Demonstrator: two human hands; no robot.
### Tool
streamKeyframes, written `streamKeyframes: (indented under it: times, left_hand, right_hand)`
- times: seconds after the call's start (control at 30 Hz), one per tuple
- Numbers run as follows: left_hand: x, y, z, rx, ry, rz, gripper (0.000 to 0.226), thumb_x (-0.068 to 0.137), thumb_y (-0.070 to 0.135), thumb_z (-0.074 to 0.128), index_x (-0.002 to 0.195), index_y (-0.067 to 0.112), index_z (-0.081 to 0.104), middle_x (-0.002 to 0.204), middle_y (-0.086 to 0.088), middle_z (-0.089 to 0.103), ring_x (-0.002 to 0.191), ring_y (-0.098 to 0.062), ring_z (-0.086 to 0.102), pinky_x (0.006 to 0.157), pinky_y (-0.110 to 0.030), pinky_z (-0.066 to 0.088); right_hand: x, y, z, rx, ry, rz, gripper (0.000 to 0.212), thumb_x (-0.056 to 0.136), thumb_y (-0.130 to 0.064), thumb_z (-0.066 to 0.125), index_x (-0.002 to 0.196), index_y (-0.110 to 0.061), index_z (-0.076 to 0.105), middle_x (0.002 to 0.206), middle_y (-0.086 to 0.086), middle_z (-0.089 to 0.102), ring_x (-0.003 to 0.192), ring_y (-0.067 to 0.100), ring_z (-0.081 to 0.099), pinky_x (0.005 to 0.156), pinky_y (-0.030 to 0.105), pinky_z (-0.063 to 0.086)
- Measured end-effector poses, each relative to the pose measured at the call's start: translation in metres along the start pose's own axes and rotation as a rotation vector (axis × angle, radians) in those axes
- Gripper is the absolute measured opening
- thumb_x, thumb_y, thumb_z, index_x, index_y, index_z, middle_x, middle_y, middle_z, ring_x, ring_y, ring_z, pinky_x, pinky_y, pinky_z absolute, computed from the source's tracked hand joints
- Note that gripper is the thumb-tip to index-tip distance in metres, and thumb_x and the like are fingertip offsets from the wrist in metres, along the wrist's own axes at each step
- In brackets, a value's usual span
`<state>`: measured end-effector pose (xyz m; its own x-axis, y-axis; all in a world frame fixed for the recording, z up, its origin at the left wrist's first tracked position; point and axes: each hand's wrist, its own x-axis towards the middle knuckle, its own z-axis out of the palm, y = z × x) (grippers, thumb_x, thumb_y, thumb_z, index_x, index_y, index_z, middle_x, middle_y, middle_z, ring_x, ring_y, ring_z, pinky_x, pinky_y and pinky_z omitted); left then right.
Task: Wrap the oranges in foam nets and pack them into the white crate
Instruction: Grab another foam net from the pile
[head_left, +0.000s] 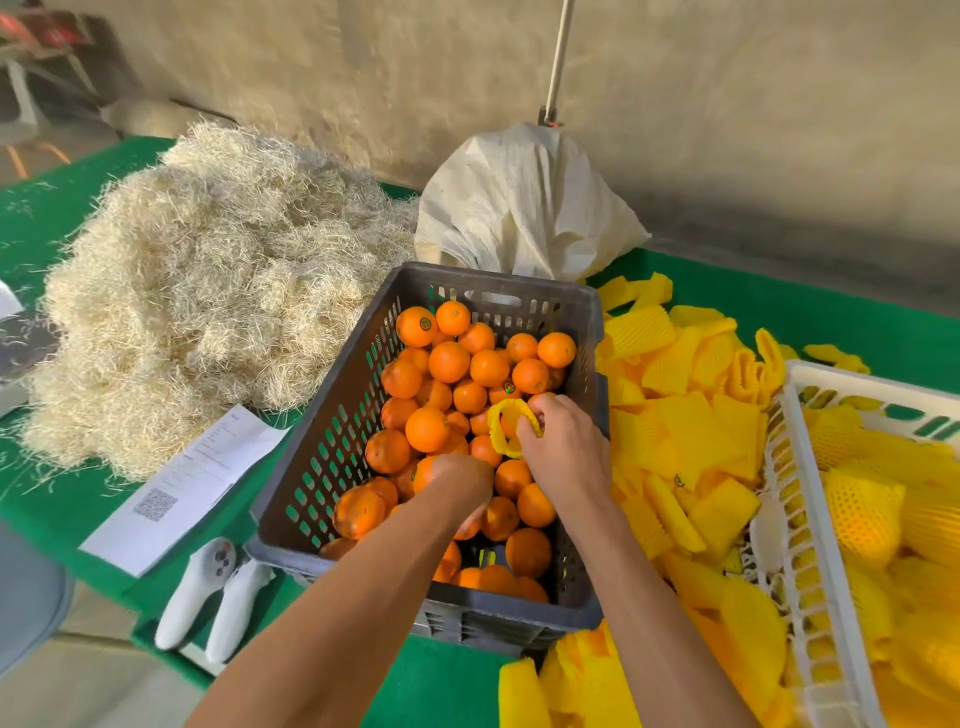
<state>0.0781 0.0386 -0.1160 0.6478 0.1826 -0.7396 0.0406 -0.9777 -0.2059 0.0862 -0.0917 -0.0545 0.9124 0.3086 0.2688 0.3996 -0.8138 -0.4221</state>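
A: Which step?

B: Pick-and-sleeve. Left hand (460, 475) is down in the dark crate (322, 441), fingers curled over an orange (423, 473) in the pile — looks like a grip, though the fingertips are hidden under the hand. Right hand (558, 441) pinches a yellow foam net (506, 428), held open as a ring just above the fruit.

A: Net relative to the orange?

B: Just beside it, toward the far edge of the bench, mouth facing the left hand. Not touching yet.

A: Next move?

B: My read — lift the orange clear of the pile, push it through the ring, and let the net stretch round it. Needs the right fingers (535, 421) to keep the mouth wide. Then it goes into the white crate (789, 499) at the right edge of the bench, which already holds netted fruit.

A: Spare nets?

B: Loose heap (691, 431) between the two crates.
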Motion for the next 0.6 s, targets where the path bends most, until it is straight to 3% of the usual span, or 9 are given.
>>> streamKeyframes:
  times: [0.17, 0.27, 0.33, 0.4, 0.47, 0.53, 0.6]
  left_hand:
    - [-0.007, -0.002, 0.003, -0.025, 0.099, 0.030, 0.065, 0.088, 0.034, 0.079, 0.145, 0.017, 0.052, 0.141, -0.005, 0.058, 0.131, -0.029, 0.057, 0.088, -0.037, 0.050]
    - [-0.026, -0.017, -0.009, -0.252, 0.136, 0.035, 0.055, 0.081, 0.037, 0.082, 0.123, 0.013, 0.058, 0.105, -0.004, 0.068, 0.103, -0.026, 0.069, 0.075, -0.035, 0.054]
    - [-0.039, -0.033, -0.013, -0.526, 0.218, 0.039, 0.045, 0.077, 0.042, 0.082, 0.104, 0.013, 0.059, 0.096, -0.003, 0.064, 0.090, -0.024, 0.065, 0.069, -0.034, 0.054]
    - [-0.055, -0.050, -0.012, -0.839, 0.383, 0.038, 0.038, 0.077, 0.045, 0.082, 0.084, 0.017, 0.057, 0.084, 0.000, 0.055, 0.075, -0.018, 0.055, 0.061, -0.032, 0.043]
    - [-0.074, -0.058, -0.008, -1.215, 0.542, 0.071, 0.050, 0.074, 0.050, 0.086, 0.068, 0.015, 0.052, 0.070, 0.000, 0.046, 0.064, -0.016, 0.046, 0.056, -0.030, 0.035]
    - [-0.103, -0.057, -0.005, -1.638, 0.605, 0.113, 0.062, 0.066, 0.062, 0.088, 0.081, 0.005, 0.071, 0.080, -0.002, 0.059, 0.075, -0.016, 0.059, 0.062, -0.031, 0.048]
    - [-0.124, -0.047, -0.004, -1.987, 0.436, 0.312, 0.069, 0.061, 0.068, 0.088, 0.110, 0.021, 0.077, 0.104, 0.004, 0.073, 0.105, -0.016, 0.067, 0.084, -0.032, 0.059]
  right_hand:
    - [-0.002, -0.002, -0.005, 0.038, -0.015, 0.025, 0.028, 0.101, -0.036, 0.056, 0.120, -0.018, 0.065, 0.115, -0.002, 0.064, 0.102, 0.015, 0.064, 0.073, 0.026, 0.054]
    - [-0.004, 0.000, -0.010, 0.097, 0.011, 0.017, 0.026, 0.102, -0.029, 0.056, 0.120, -0.013, 0.064, 0.114, 0.002, 0.062, 0.103, 0.018, 0.062, 0.078, 0.028, 0.054]
    - [-0.008, 0.001, -0.015, 0.137, 0.040, 0.024, 0.027, 0.102, -0.026, 0.056, 0.124, -0.011, 0.062, 0.116, 0.004, 0.061, 0.105, 0.020, 0.061, 0.081, 0.030, 0.053]
    - [-0.013, 0.003, -0.019, 0.176, 0.076, 0.043, 0.029, 0.101, -0.024, 0.056, 0.126, -0.009, 0.062, 0.117, 0.005, 0.059, 0.103, 0.021, 0.060, 0.080, 0.028, 0.049]
    - [-0.017, 0.004, -0.023, 0.195, 0.093, 0.057, 0.029, 0.101, -0.025, 0.057, 0.125, -0.009, 0.064, 0.116, 0.005, 0.059, 0.102, 0.020, 0.059, 0.078, 0.024, 0.044]
    - [-0.019, 0.005, -0.026, 0.200, 0.091, 0.078, 0.028, 0.101, -0.025, 0.057, 0.122, -0.009, 0.065, 0.114, 0.004, 0.059, 0.101, 0.018, 0.058, 0.075, 0.020, 0.039]
    - [-0.019, 0.005, -0.029, 0.194, 0.074, 0.103, 0.025, 0.101, -0.026, 0.059, 0.119, -0.010, 0.066, 0.110, 0.003, 0.060, 0.099, 0.017, 0.058, 0.073, 0.019, 0.037]
